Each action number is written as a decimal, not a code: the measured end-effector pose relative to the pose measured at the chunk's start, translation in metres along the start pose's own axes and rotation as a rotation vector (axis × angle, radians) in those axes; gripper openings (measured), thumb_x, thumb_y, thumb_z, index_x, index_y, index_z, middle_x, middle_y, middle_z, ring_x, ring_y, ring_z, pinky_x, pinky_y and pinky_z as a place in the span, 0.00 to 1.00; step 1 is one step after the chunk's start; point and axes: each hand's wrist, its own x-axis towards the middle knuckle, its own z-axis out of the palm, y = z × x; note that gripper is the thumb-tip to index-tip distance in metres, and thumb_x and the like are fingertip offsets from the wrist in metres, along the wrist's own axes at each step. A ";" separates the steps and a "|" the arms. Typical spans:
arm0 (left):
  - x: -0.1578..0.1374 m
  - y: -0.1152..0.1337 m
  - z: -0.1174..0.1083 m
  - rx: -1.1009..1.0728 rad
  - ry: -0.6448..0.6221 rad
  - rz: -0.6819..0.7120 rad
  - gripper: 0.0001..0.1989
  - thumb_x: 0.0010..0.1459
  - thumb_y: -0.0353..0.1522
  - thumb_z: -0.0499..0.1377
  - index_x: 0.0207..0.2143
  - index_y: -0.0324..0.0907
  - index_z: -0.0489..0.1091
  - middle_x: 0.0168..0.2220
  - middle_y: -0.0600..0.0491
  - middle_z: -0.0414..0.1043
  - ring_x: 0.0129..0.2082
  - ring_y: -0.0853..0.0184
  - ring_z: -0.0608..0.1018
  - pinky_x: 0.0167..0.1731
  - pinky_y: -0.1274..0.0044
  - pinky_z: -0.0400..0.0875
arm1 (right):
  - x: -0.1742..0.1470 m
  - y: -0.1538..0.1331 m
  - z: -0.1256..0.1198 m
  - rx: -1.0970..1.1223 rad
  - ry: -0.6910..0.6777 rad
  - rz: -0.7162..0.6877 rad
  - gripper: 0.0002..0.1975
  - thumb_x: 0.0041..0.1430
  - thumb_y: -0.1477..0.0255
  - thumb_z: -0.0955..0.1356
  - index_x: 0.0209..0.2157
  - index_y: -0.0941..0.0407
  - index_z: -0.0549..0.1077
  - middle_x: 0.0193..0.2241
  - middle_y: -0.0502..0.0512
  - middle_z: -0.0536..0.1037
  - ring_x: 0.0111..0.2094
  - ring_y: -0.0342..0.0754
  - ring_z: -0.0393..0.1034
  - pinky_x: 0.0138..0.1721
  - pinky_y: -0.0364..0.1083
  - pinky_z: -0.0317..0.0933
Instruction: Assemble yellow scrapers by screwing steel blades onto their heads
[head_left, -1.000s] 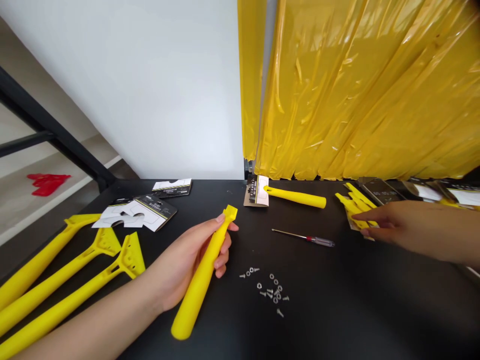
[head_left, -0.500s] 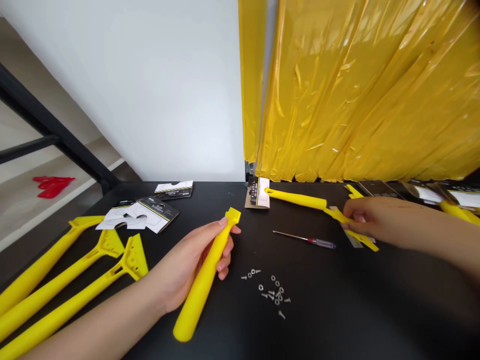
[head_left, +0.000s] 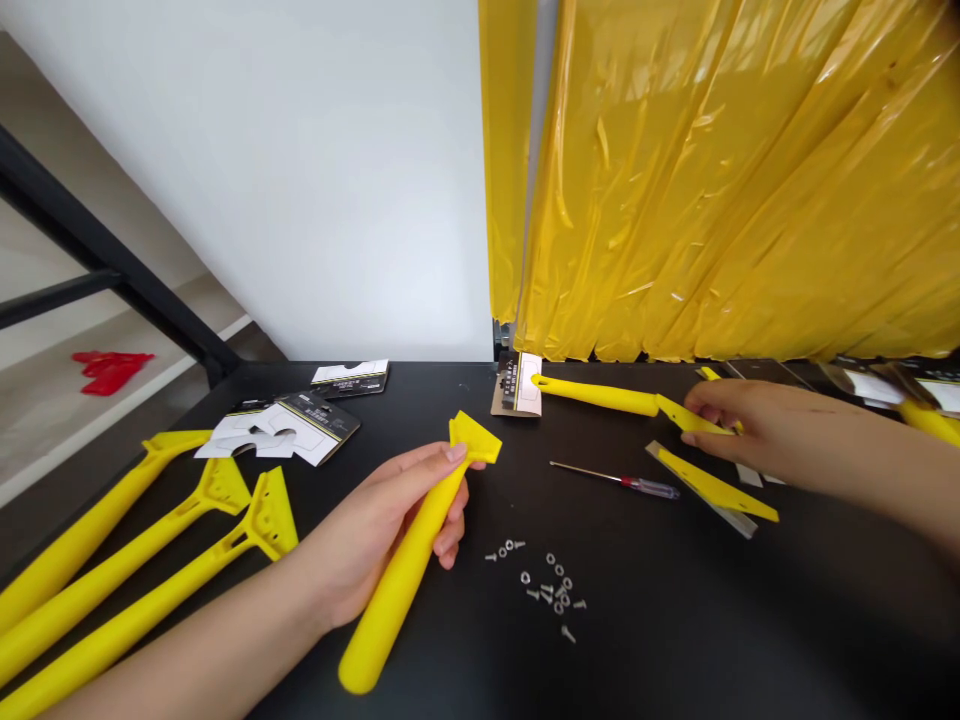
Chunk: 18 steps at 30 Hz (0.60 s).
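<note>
My left hand (head_left: pixel 420 510) is wrapped round the thick grip of a yellow plastic scraper handle (head_left: pixel 390 610). The handle slants with its flared head up and away from me, and the thumb lies just below that head. Over at the right, my right hand (head_left: pixel 724 415) has its fingers curled low over the head of another yellow scraper handle (head_left: pixel 600 395). What it pinches is partly hidden. In front of that hand lies a yellow strip (head_left: pixel 720 485) on top of a metal blade (head_left: pixel 742 523). A screwdriver (head_left: pixel 626 480) with a clear handle rests between the hands.
Several small screws and nuts (head_left: pixel 555 590) are scattered on the black table (head_left: pixel 465 660). Three yellow scraper handles (head_left: pixel 127 590) lie at the left. Printed packaging cards (head_left: pixel 315 430) are behind them, and another card (head_left: pixel 517 385) lies at the back, below yellow plastic wrapping (head_left: pixel 697 200).
The left hand has turned its handle so the flared head faces me more. My right hand has shifted slightly up, and the yellow strip and blade now lie apart, nearer me.
</note>
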 end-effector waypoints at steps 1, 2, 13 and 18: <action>0.000 0.000 0.001 -0.001 -0.004 -0.002 0.16 0.69 0.45 0.70 0.39 0.41 0.77 0.27 0.56 0.71 0.21 0.70 0.71 0.24 0.77 0.74 | 0.001 0.000 -0.001 0.001 -0.002 -0.001 0.23 0.63 0.47 0.65 0.46 0.48 0.80 0.41 0.58 0.86 0.43 0.61 0.83 0.48 0.57 0.75; 0.000 0.000 0.001 -0.002 -0.008 -0.003 0.17 0.68 0.45 0.71 0.37 0.41 0.77 0.27 0.56 0.71 0.21 0.70 0.71 0.24 0.77 0.74 | 0.001 -0.001 -0.003 -0.001 0.000 0.003 0.24 0.63 0.48 0.65 0.49 0.49 0.79 0.45 0.61 0.86 0.47 0.63 0.83 0.53 0.59 0.74; 0.001 0.000 0.001 0.016 -0.016 -0.010 0.16 0.68 0.43 0.71 0.35 0.41 0.77 0.27 0.55 0.71 0.21 0.70 0.72 0.24 0.78 0.75 | -0.029 -0.039 -0.015 0.042 -0.201 0.005 0.20 0.63 0.46 0.66 0.38 0.45 0.80 0.37 0.56 0.86 0.37 0.61 0.83 0.39 0.56 0.75; 0.000 -0.001 0.001 0.020 -0.024 -0.017 0.14 0.69 0.43 0.71 0.38 0.41 0.79 0.27 0.55 0.71 0.22 0.69 0.73 0.25 0.77 0.75 | -0.029 -0.044 -0.008 0.075 -0.154 0.003 0.17 0.62 0.53 0.67 0.45 0.44 0.81 0.36 0.56 0.86 0.35 0.59 0.84 0.36 0.53 0.75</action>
